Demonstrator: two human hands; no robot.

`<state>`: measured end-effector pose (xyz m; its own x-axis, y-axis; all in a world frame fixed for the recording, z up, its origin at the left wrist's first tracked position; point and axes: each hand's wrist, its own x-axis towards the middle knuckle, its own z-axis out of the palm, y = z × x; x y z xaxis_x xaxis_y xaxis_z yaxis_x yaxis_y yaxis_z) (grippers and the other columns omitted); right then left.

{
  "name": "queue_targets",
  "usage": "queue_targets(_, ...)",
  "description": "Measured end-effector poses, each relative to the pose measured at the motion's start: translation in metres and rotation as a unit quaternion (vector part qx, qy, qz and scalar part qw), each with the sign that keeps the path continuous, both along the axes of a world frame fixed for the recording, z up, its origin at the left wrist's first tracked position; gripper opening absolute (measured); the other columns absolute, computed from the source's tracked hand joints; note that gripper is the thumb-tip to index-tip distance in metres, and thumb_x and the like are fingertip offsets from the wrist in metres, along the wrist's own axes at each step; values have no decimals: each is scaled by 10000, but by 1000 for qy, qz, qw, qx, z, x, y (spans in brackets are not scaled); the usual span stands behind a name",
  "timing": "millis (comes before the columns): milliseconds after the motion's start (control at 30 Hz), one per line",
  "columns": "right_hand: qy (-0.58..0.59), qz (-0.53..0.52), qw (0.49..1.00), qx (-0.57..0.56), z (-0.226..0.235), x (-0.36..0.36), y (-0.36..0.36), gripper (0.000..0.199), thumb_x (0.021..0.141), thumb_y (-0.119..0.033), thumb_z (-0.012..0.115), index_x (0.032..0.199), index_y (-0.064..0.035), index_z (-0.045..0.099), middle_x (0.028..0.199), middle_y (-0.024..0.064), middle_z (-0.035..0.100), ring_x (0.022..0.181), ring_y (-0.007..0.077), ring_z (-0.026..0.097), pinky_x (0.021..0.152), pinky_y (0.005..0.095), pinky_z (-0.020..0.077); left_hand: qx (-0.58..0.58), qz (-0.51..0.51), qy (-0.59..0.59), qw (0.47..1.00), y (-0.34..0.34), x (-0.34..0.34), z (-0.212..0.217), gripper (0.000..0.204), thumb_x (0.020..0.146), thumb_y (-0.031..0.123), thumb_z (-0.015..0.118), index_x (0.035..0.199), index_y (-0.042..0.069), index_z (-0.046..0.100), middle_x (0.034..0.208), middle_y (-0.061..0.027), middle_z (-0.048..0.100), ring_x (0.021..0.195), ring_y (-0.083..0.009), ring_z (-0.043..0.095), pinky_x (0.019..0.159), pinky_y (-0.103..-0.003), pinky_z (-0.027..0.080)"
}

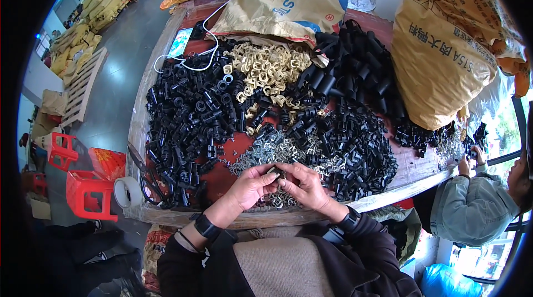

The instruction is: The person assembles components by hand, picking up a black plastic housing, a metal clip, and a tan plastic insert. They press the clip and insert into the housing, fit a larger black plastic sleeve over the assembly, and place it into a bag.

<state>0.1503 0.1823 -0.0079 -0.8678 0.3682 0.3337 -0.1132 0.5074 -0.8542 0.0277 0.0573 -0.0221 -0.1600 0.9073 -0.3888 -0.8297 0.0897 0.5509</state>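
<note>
My left hand and my right hand meet over the near edge of the red table. Together they pinch one small black plastic part between the fingertips. Just beyond the fingers lies a heap of small grey metal clips. A large pile of black plastic parts spreads to the left, another black pile to the right. Cream plastic parts are heaped further back.
Big tan sacks stand at the back and right. Tape roll and scissors sit at the left table edge. Red stools stand on the floor. Another person handles parts at the right.
</note>
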Motion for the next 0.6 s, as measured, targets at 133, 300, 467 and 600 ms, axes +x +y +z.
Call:
queue_targets(133,-3,-64,992,107,11,3,44,252,712,-66,609,956,-18,572,625,40,493,557,128,467,501,248,390,3,17,17,1000,-2,-7,-3,309,784,62,545,1084,24,480,891,-70,573,716,-102,542,634,-209,454)
queue_targets(300,-124,-369,866,312,6,19,191,255,680,-168,605,904,-58,555,834,132,538,805,308,513,668,388,425,0,67,64,996,-7,-15,-6,309,767,20,549,1071,12,489,888,-106,572,695,-104,526,622,-207,434)
queue_targets(467,-330,-455,754,340,-46,43,279,398,699,-280,591,1014,-70,471,914,149,523,867,330,502,723,394,429,-31,85,65,994,-1,-17,-2,344,758,6,559,1091,7,474,792,-30,551,640,-77,500,599,-189,433)
queue_targets(600,-337,-428,783,301,-64,26,269,453,695,-280,597,1048,-53,428,957,183,526,892,329,511,708,394,442,-31,90,70,993,-2,-19,-4,307,763,6,544,1067,7,497,864,-113,577,658,-89,499,605,-201,421)
